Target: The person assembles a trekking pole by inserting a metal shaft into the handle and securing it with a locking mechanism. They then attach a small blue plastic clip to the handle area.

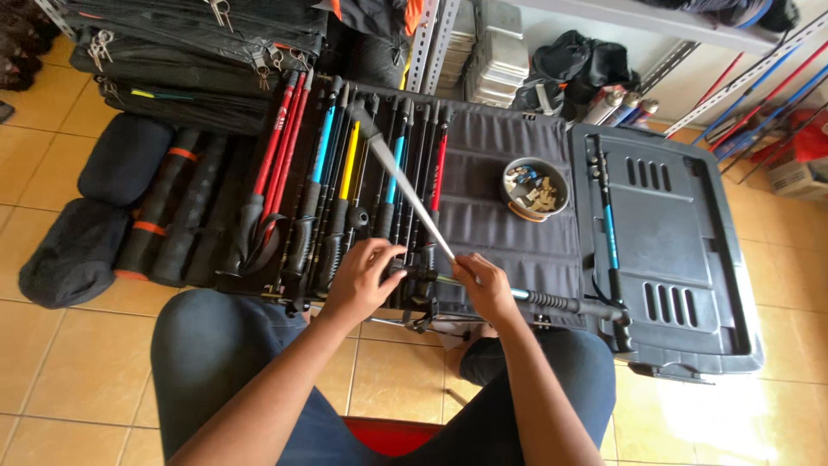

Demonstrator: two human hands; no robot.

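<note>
Seated person, both hands over a grey mat (504, 185). Left hand (360, 278) and right hand (485, 289) each grasp one trekking pole (405, 194), its silver shaft half drawn out. Other poles (341, 185) lie sorted alongside; a bowl (535, 188) of small parts stands near.

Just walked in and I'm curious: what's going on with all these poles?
A seated person holds a silver pole section with both hands, the left hand and right hand meeting near its lower end over a black grip. A row of trekking poles lies on a grey mat, beside a bowl of small parts.
</note>
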